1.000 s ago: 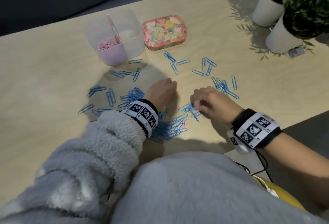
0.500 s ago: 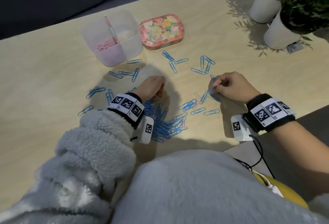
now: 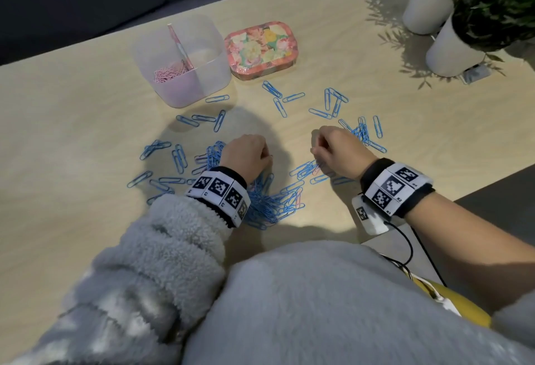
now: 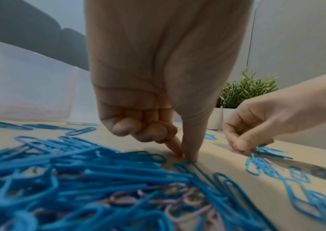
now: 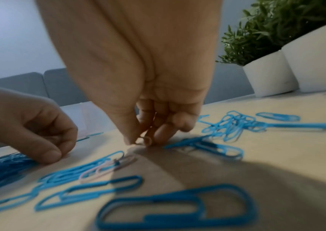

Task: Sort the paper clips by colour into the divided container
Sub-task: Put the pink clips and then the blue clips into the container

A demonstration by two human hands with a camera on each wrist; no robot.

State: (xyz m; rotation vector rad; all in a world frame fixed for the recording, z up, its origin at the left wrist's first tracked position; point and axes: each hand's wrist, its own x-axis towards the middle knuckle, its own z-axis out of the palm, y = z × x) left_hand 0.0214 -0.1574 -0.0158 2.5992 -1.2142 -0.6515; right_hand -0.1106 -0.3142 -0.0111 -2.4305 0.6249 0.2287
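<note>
The box [image 3: 179, 60] at eleven o'clock held pink clips [image 3: 168, 73] in one half only. Blue clips [image 3: 266, 202] lay unsorted at centre. The right hand [image 3: 335, 150] pinched a pink clip [image 5: 147, 139]; the left hand [image 3: 246, 156] pinched something unclear at the table.

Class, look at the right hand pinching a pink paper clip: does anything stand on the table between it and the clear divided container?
No solid obstacle: between the right hand and the clear divided container only flat blue paper clips lie on the wooden table.
</note>
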